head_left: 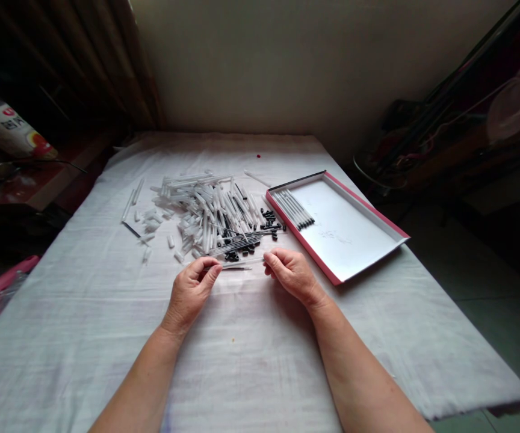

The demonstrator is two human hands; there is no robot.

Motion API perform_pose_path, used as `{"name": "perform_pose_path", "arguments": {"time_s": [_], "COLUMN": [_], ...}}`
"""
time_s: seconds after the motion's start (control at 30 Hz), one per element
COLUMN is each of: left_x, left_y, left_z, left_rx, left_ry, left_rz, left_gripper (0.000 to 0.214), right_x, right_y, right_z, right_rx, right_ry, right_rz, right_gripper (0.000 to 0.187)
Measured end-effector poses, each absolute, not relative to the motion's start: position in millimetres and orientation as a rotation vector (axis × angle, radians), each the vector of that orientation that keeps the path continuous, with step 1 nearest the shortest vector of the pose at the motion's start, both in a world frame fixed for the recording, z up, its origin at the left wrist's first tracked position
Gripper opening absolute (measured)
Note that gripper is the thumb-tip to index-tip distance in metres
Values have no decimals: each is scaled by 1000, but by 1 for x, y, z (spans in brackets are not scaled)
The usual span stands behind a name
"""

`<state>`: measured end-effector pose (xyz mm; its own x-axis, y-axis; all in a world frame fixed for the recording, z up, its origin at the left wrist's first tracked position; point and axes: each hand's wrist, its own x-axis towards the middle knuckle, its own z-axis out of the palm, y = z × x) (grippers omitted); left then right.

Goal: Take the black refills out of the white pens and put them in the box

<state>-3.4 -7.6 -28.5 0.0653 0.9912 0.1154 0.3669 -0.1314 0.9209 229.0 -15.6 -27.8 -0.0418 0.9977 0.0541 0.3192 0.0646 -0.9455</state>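
Observation:
My left hand [191, 290] is closed in a pinch at the left end of a clear pen barrel [244, 261]. The barrel's other end sits between the thumb and fingers of my right hand [292, 275]. Just below it a dark-tipped pen refill [238, 269] points right from my left fingertips; whether I hold it or it lies on the cloth, I cannot tell. Beyond my hands lie more refills [237, 243], small black plugs [269, 219] and a heap of clear barrels and caps [210, 207].
To the right, a shallow red-edged white box lid [354, 225] holds a row of pens [294, 209] with black ends. Everything rests on a pale tablecloth [242, 367]. A labelled jar [9, 129] stands far left, above a pink-handled object [0, 294].

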Motion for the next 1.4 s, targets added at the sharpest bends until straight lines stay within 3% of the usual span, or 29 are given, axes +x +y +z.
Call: {"name": "perform_pose_path", "arguments": {"time_s": [0.27, 0.57, 0.9, 1.4], "left_x": [-4, -2, -7, -2], "left_y": [-6, -7, -9, -8], "left_z": [-30, -34, -25, -31], "left_rx": [1585, 1629, 1525, 1441], "left_ry": [1390, 1339, 1350, 1319], "left_rz": [1068, 1131, 933, 998], "left_gripper": [35, 18, 43, 31], "right_x": [233, 225, 225, 227], "right_y": [-14, -16, -16, -15], "right_z": [-29, -23, -23, -29], "right_rx": [-1351, -1390, -1303, -1333], "right_ry": [-1523, -1573, -1401, -1480], "right_rz": [1010, 940, 969, 976], "right_gripper": [22, 36, 32, 38]}}
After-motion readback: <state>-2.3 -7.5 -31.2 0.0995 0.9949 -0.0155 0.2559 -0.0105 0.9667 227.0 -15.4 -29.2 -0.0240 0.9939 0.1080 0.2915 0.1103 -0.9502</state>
